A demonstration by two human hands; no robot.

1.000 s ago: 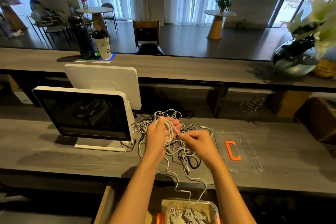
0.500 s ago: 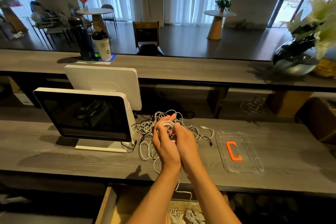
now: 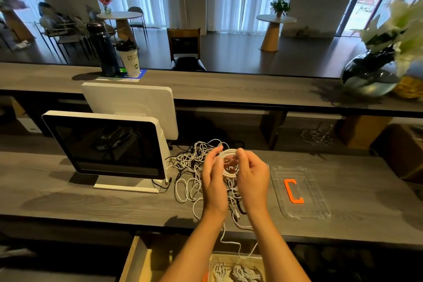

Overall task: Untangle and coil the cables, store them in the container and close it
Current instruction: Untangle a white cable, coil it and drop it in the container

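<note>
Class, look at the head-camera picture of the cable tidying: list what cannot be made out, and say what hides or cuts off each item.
1. Container in the open drawer: head view, cut off by the bottom edge; how full it is stays unknown.
2. White cable coil: partly hidden by the left hand and right hand; its loop count is unclear.
3. Left hand's fingers: motion-blurred, so the grip is unsure.
4. Cable tangle: strands too fine to count.

Counter [image 3: 68, 201]: grey wood-grain, matt. Cables [image 3: 190, 167]: white, smooth plastic jacket. Container lid [image 3: 320, 204]: clear glossy plastic; orange matt plastic handle [image 3: 294, 190]. Monitor [image 3: 105, 144]: glossy black screen, white plastic casing. Vase [image 3: 368, 78]: shiny glass.
</note>
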